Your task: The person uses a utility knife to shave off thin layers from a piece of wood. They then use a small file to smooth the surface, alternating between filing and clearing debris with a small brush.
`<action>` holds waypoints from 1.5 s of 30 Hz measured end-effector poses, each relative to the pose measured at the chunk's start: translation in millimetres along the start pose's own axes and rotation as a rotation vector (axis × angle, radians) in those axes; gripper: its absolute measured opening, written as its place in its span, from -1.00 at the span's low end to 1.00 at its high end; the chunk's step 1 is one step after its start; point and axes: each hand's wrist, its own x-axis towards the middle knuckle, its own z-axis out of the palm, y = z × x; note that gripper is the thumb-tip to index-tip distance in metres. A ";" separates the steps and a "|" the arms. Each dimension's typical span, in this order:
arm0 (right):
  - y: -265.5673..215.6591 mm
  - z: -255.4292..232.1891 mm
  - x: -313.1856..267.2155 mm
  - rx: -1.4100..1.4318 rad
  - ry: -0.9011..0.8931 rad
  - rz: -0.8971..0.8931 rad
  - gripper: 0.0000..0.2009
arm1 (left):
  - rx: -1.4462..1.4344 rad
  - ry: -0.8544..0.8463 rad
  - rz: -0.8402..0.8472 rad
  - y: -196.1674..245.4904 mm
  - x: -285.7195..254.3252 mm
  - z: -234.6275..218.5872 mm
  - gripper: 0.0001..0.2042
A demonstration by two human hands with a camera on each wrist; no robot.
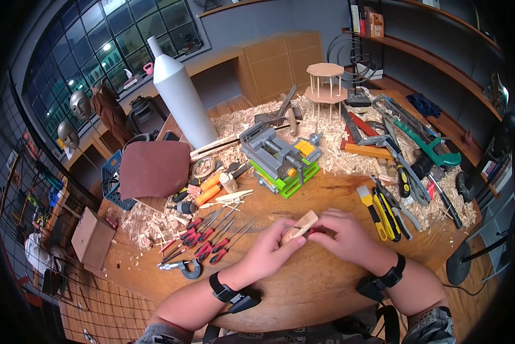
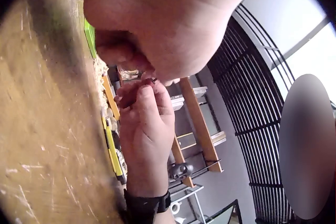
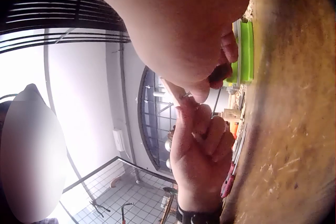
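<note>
Over the near part of the table my two hands meet. The left hand (image 1: 267, 250) pinches a small, pale wooden piece (image 1: 307, 221) between thumb and fingers, its end pointing up and away. My right hand (image 1: 347, 236) is curled round a slim tool with a red handle (image 1: 313, 230), mostly hidden in the fingers. The tool's thin metal shaft (image 3: 216, 101) shows past the fingers in the right wrist view, close against the wood. It resembles the red-and-black-handled needle files (image 1: 220, 243) lying left of my left hand.
A grey vise on a green base (image 1: 280, 163) stands ahead. Left lie a micrometer (image 1: 190, 269) and orange-handled tools (image 1: 209, 192); right, yellow utility knives (image 1: 386, 215) and a green-handled saw (image 1: 441, 157). Wood shavings (image 1: 340, 157) cover the far table. A tall grey bottle shape (image 1: 183, 94) stands behind.
</note>
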 end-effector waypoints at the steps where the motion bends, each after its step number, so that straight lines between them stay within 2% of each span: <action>1: -3.4 0.9 0.0 0.046 0.045 0.059 -0.80 | -0.161 0.079 0.052 -1.3 -0.8 2.2 -0.69; 2: -6.7 0.9 -0.3 0.092 0.091 0.118 -0.81 | -0.320 0.158 0.105 -2.1 -1.6 3.5 -0.70; 3: -9.8 -2.2 0.6 0.092 0.090 0.119 -0.81 | -0.322 0.159 0.104 1.0 -3.0 3.2 -0.70; 5: -15.8 -12.5 5.5 0.021 0.074 0.062 -0.81 | -0.543 0.183 0.117 10.3 -7.1 1.6 -0.72; 9: -22.4 -18.1 6.2 -0.111 0.052 -0.034 -0.81 | -0.632 0.209 0.158 4.5 -8.0 0.5 -0.74; 14: -22.1 -16.2 4.2 -0.154 0.024 -0.034 -0.79 | -0.595 0.260 0.185 7.2 -4.5 -2.1 -0.76; 17: -20.0 -18.9 4.2 -0.258 0.088 -0.083 -0.80 | -0.688 0.323 0.152 4.7 -2.6 -4.0 -0.78; 18: -19.1 -19.3 4.8 -0.258 0.090 -0.084 -0.80 | -0.682 0.319 0.139 8.6 -0.4 -8.0 -0.78; 20: -17.4 -18.9 5.3 -0.073 0.117 -0.006 -0.80 | -0.660 0.328 0.140 9.5 0.5 -6.6 -0.76; 25: -15.2 -18.8 5.4 -0.156 0.129 -0.017 -0.81 | -0.692 0.342 0.177 0.7 5.4 -5.2 -0.79; 30: -3.7 -13.5 -0.6 -0.162 0.066 0.014 -0.82 | -0.618 0.351 0.072 1.0 4.2 -6.1 -0.77; 33: -4.7 -20.0 5.7 -0.216 0.122 -0.073 -0.81 | -0.559 0.347 0.080 2.2 7.5 -10.7 -0.76; 35: 2.1 -21.9 0.6 -0.357 -0.046 0.188 -0.81 | -0.794 0.536 0.014 10.4 8.6 -18.0 -0.73; 36: 8.7 -23.2 -0.3 -0.359 -0.049 0.190 -0.81 | -0.800 0.638 0.047 9.6 14.1 -30.6 -0.71; 38: 21.3 -25.5 0.8 -0.341 0.100 0.116 -0.82 | -0.766 0.663 0.084 3.4 14.8 -59.9 -0.78; 41: 13.6 -36.2 3.9 -0.227 0.110 0.156 -0.84 | -0.674 0.696 0.096 -10.4 19.2 -66.9 -0.82; 42: 10.1 -36.3 4.1 0.044 0.083 0.208 -0.85 | -0.612 0.675 0.096 -11.9 20.4 -62.6 -0.85; 43: 12.1 -39.1 3.4 0.042 0.067 0.209 -0.85 | -0.549 0.657 0.099 -12.2 22.1 -58.6 -0.87; 45: 18.2 -50.8 2.0 0.377 -0.371 0.354 -0.81 | -0.533 0.602 0.056 -2.0 19.0 -52.8 -0.85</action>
